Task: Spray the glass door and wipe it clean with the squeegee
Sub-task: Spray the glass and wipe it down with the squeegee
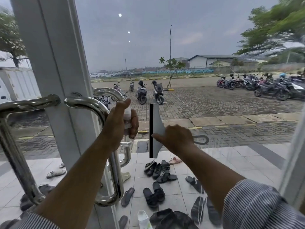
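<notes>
**Both hands full at the glass door**

Left hand (121, 124) is wrapped round a small clear plastic spray bottle (127, 120), one finger up on its white top. At 3 o'clock from it, the right hand (175, 138) grips the handle of a grey flat-bladed squeegee (156, 123), forefinger stretched along it. The blade stands upright at the big glass door pane (198, 47), black rubber edge facing 9 o'clock; can't tell if it's actually touching. The curved chrome pull handle (92, 104) is at 9 o'clock of the bottle. Dark sandals and shoes (158, 172) lie on the white tiles outside at 6 o'clock, with parked scooters (148, 93) at 12.
</notes>
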`<state>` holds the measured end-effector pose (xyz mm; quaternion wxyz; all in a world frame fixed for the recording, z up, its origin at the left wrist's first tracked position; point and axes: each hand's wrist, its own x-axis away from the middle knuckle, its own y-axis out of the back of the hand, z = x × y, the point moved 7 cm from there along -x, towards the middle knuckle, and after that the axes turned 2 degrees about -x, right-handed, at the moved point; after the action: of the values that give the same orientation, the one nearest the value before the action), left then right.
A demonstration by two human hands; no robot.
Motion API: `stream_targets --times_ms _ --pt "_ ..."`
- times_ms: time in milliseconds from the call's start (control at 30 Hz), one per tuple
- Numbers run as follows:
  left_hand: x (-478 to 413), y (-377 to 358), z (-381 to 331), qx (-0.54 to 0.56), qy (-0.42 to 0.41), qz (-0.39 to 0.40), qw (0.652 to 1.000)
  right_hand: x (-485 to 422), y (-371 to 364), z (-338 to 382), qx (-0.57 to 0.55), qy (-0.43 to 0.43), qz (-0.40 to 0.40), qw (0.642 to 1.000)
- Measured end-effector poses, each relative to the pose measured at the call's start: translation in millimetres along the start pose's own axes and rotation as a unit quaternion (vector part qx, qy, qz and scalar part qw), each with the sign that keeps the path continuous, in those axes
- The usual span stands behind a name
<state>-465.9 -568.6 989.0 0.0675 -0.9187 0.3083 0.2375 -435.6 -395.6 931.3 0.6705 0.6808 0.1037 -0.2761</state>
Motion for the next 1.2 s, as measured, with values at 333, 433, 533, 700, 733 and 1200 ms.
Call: stream_targets --times_ms 333,433,533,700,733,1200 --pt "-10.3 -26.8 23.1 0.012 0.019 -0.007 1.000 12.4 30.7 -104.2 -0.004 -0.065 -0.010 0.998" --pt "-10.9 -31.4 25.2 0.006 0.021 -0.017 1.000 12.7 32.8 -114.5 -0.007 -0.068 -0.003 0.998" --pt "-8.8 -28.1 20.7 0.002 0.014 -0.034 0.999 15.7 34.3 -106.5 -0.021 -0.053 -0.003 0.998" --pt "-2.0 -13.3 5.6 -0.010 0.001 -0.059 0.998 7.5 42.7 -45.8 -0.031 0.027 -0.023 0.999" --pt "-0.5 -10.2 2.8 -0.013 0.001 -0.065 0.998 2.3 42.6 -30.1 -0.040 0.039 -0.020 0.998" --pt "6.6 5.7 -11.0 0.004 -0.025 -0.052 0.998 -35.8 39.0 65.8 -0.095 0.053 -0.028 0.994"
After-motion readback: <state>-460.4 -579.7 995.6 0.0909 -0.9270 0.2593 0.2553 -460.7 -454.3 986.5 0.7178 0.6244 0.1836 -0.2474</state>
